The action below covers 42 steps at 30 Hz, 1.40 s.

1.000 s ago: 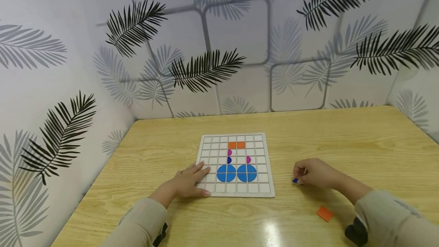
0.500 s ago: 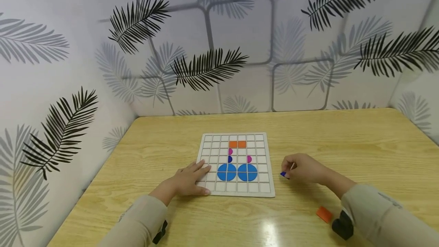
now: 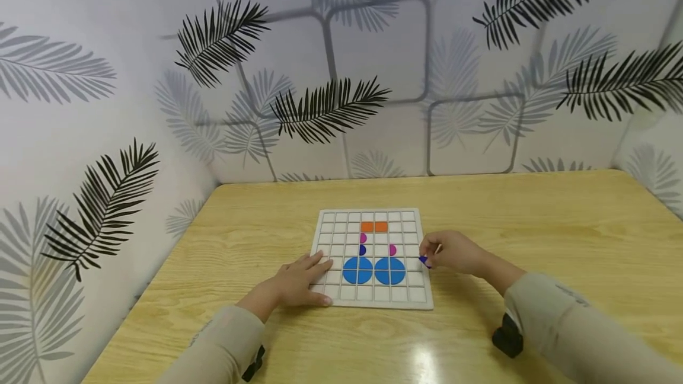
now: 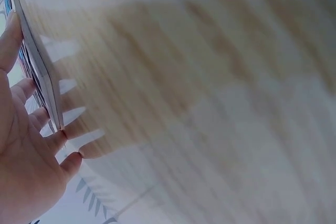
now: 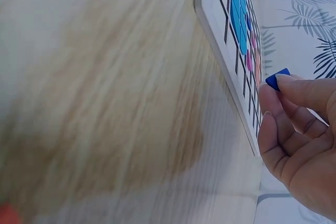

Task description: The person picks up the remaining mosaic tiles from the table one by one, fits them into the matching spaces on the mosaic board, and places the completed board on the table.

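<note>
A white grid board [image 3: 341, 295] lies on the table. It bears two large blue circles [image 3: 357, 270], two orange squares [image 3: 367, 227], two magenta half-discs [image 3: 392, 250] and a dark blue half-disc [image 3: 362, 250]. My left hand [image 3: 303, 282] rests spread on the board's left edge, fingers on the grid and thumb at the near left corner. In the left wrist view, those fingertips [image 4: 13, 51] lie along the board's rim. Between thumb and forefinger, my right hand [image 3: 453, 252] pinches a small dark blue piece [image 5: 277, 80] beside the board's right edge.
The wooden table [image 3: 560, 224] reaches back to a wall [image 3: 373, 153] printed with leaves. An orange piece [image 5: 8, 214] shows at the lower left corner of the right wrist view; in the head view my right forearm covers its place.
My right hand has moved left with the dark blue piece, from out on the table to the board's right edge. My left hand has stayed on the board.
</note>
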### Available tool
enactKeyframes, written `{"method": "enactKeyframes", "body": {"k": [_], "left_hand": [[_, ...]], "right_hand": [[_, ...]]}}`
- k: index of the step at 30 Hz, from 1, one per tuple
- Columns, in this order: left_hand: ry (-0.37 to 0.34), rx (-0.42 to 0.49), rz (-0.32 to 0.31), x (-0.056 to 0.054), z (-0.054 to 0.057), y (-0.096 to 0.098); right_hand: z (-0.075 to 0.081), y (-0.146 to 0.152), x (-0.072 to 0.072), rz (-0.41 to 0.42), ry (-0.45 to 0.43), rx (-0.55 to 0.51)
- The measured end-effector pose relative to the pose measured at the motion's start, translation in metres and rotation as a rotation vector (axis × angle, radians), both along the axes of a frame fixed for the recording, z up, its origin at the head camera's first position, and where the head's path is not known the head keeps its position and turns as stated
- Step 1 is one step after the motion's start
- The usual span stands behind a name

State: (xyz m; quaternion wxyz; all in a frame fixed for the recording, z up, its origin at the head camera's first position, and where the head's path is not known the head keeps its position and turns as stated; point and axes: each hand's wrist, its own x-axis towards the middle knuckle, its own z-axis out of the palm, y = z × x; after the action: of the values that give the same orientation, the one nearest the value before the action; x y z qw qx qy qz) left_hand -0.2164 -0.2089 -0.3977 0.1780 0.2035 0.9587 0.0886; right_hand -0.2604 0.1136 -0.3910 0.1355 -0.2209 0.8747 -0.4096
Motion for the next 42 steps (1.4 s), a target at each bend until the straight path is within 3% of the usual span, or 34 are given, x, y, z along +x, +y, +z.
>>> {"method": "enactKeyframes", "body": {"k": [8, 18, 34, 42], "left_hand": [[0.002, -0.003, 0.0, -0.001, -0.004, 0.0], [0.011, -0.001, -0.009, 0.001, -0.002, -0.001], [-0.002, 0.003, -0.002, 0.003, 0.0, 0.001], [0.01, -0.003, -0.006, 0.001, -0.003, 0.0]], "right_hand": [[0.0, -0.01, -0.009, -0.008, 0.022, 0.008], [-0.001, -0.024, -0.022, -0.08, -0.027, 0.004], [-0.005, -0.043, -0.038, -0.052, 0.009, -0.012], [-0.007, -0.052, -0.045, -0.147, 0.031, -0.012]]}}
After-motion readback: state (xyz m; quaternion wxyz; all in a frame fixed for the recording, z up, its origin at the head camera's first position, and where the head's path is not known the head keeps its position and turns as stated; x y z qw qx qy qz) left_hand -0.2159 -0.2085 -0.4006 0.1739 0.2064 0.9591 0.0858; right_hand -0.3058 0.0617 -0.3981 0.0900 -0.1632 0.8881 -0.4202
